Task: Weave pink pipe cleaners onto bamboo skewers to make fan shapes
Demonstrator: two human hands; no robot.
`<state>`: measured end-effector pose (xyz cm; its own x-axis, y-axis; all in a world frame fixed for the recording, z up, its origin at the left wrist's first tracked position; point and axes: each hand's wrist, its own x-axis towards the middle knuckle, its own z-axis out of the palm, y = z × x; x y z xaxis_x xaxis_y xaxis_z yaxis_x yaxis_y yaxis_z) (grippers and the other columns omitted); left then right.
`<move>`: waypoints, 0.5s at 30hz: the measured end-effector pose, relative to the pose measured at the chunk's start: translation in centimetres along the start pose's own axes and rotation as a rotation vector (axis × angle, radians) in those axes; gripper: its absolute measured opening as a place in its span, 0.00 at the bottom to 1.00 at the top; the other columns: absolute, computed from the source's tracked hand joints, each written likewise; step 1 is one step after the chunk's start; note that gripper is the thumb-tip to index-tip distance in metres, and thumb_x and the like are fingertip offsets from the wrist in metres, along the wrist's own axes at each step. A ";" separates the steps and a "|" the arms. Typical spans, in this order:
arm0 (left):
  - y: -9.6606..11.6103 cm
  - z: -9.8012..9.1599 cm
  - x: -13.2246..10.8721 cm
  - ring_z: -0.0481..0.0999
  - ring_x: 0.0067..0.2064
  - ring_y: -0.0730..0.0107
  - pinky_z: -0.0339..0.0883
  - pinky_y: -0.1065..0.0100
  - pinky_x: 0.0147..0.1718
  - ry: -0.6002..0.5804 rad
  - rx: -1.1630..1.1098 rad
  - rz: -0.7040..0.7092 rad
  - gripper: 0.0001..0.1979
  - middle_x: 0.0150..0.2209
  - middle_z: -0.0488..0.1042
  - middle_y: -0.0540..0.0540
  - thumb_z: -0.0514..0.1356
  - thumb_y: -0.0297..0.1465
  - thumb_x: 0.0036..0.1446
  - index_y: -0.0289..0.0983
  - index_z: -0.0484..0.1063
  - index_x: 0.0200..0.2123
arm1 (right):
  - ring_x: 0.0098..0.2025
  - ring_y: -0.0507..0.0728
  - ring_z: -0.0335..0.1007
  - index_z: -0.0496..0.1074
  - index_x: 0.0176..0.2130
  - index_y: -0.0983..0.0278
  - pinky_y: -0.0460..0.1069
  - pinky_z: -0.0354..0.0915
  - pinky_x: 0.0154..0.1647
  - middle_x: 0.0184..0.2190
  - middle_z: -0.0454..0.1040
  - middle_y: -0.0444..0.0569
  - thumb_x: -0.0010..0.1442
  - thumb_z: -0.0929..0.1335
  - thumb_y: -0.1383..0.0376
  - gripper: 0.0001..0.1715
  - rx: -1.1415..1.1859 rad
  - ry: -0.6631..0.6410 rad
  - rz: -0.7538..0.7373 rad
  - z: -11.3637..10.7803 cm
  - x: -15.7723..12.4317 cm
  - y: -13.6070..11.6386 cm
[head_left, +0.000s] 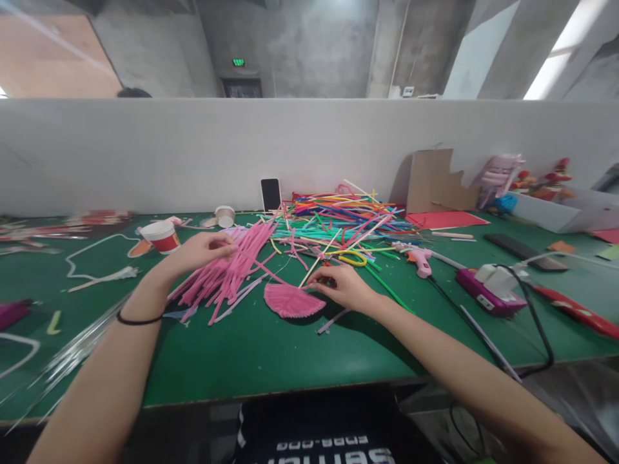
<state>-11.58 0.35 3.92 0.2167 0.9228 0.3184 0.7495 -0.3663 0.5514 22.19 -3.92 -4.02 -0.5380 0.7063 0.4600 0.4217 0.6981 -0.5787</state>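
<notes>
My right hand (342, 285) pinches the right edge of a pink half-round piece (293, 301), which looks built from pipe cleaners laid side by side. Its curved, ridged rim faces me. A thin pale stick (312, 270) slants up from behind its upper edge. Over the left side of a heap of pink pipe cleaners (242, 261), my left hand (209, 248) has its fingers curled and the tips close together. What lies between those fingertips, if anything, is too small to make out.
Behind the pink heap lies a tangle of many-coloured pipe cleaners (338, 216), with an upright phone (271, 194) beside it. To the right are a pink glue gun (420, 258) and a purple power strip (491, 293) with cables. A paper cup (162, 237) stands left.
</notes>
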 end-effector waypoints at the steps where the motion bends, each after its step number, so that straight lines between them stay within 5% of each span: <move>1: 0.2 0.0 -0.1 0.73 0.27 0.66 0.66 0.68 0.28 -0.042 -0.011 -0.024 0.24 0.25 0.76 0.47 0.61 0.52 0.51 0.35 0.76 0.29 | 0.28 0.49 0.69 0.79 0.39 0.63 0.43 0.60 0.30 0.31 0.79 0.46 0.63 0.70 0.64 0.07 0.001 0.001 0.002 0.0 0.0 0.0; 6: 0.7 1.1 -0.2 0.78 0.31 0.63 0.68 0.67 0.30 0.152 -0.045 -0.022 0.21 0.30 0.79 0.46 0.65 0.48 0.49 0.38 0.78 0.38 | 0.28 0.50 0.70 0.79 0.39 0.63 0.43 0.60 0.30 0.30 0.79 0.46 0.62 0.70 0.64 0.07 0.005 0.003 -0.009 0.3 0.1 0.0; 9: 0.3 2.7 0.2 0.78 0.29 0.64 0.69 0.67 0.28 0.138 -0.139 -0.036 0.27 0.32 0.80 0.47 0.66 0.48 0.48 0.38 0.72 0.47 | 0.27 0.50 0.69 0.79 0.39 0.63 0.43 0.61 0.30 0.29 0.79 0.46 0.62 0.70 0.64 0.07 -0.009 0.005 -0.015 0.3 0.1 0.0; 15: -1.1 4.6 0.5 0.78 0.28 0.62 0.66 0.68 0.22 -0.284 -0.190 -0.142 0.26 0.30 0.80 0.44 0.61 0.53 0.50 0.37 0.75 0.40 | 0.29 0.50 0.71 0.79 0.40 0.63 0.43 0.61 0.31 0.31 0.80 0.46 0.62 0.70 0.64 0.08 0.011 -0.025 -0.012 0.5 0.0 0.1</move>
<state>-9.43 1.81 -0.11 0.3040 0.9525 0.0160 0.6611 -0.2230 0.7164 21.90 -3.90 -4.37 -0.5611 0.6945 0.4505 0.4071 0.7053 -0.5803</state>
